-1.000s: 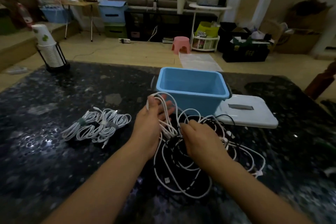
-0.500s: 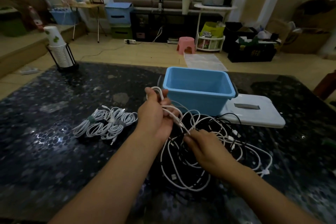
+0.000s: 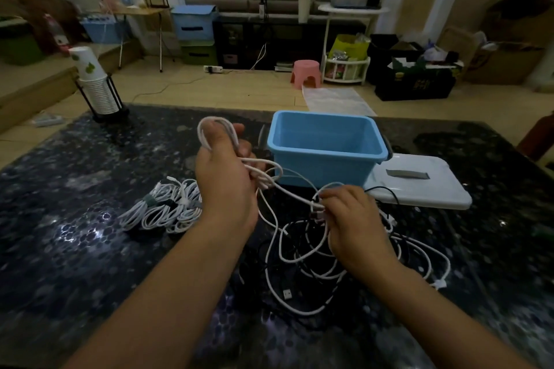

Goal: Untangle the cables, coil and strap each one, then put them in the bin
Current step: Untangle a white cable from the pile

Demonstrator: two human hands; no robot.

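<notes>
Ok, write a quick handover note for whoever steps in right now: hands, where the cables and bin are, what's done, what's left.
Left hand: raised above the table, gripping loops of a white cable.
Right hand: fingers pinching the same cable's run, just above the tangled pile.
Blue bin: behind the hands, open, nothing visible inside; its white lid lies to its right.
Done: a bundle of coiled, strapped white cables sits on the table left of the hands.
Left: free and coil this cable, strap it, untangle the remaining white and black cables, then put everything in the bin.

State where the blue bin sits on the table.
In the head view, the blue bin stands right of centre at the table's far side, behind both hands, its white lid beside it.
</notes>
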